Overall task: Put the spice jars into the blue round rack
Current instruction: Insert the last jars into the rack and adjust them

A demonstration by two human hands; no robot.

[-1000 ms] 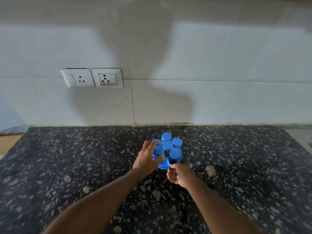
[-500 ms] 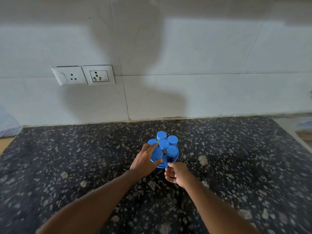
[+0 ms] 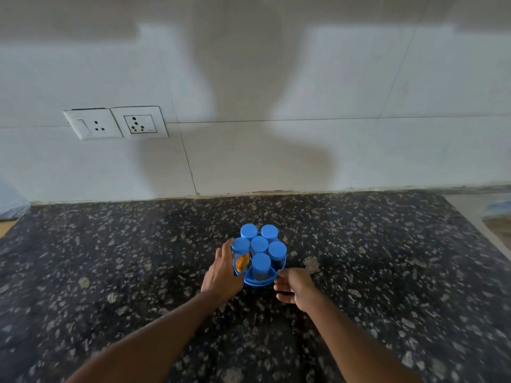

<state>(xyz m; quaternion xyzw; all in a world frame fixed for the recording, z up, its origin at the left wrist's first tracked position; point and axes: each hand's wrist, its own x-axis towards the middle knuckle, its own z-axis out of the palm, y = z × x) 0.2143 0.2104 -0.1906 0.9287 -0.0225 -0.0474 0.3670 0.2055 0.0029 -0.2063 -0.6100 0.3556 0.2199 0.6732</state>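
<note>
The blue round rack stands on the dark speckled countertop, a little in front of the wall. Several blue-lidded spice jars stand upright in it. My left hand is at the rack's left side, fingers wrapped around a jar of orange spice, which sits slightly tilted at the rack's left edge. My right hand is at the rack's front right, its curled fingertips pinching the rim. The rack's lower part is hidden behind the jars and my hands.
A white tiled wall rises behind the counter, with two white sockets at the left. The counter's right edge drops off at the far right. A pale blue object lies at the far left.
My left hand has slid from over the jar lids to the rack's left side, so the orange-spice jar now shows. My right hand has shifted right along the rim.
</note>
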